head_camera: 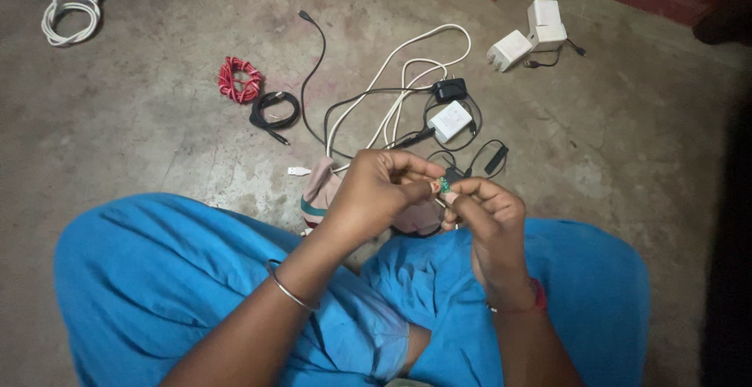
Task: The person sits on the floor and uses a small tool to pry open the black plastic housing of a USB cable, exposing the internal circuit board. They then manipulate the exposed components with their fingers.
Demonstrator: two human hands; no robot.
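Nearest, blue fabric trousers [196,277] over crossed knees. Above them, left hand [376,191] and right hand [486,215] fingertip to fingertip, both pinching a small green plug end [445,186] on a thin dark cable. Just behind, pink cloth pouch [319,191]. Farther out, white square charger [450,121] amid tangled black and white cables, coiled red cord [239,80]. Farthest: white coiled cable [72,17].

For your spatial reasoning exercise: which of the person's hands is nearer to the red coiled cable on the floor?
Left. The left hand is below and to the right of the red coiled cable; the right hand lies farther right, beyond the left hand, so farther away.
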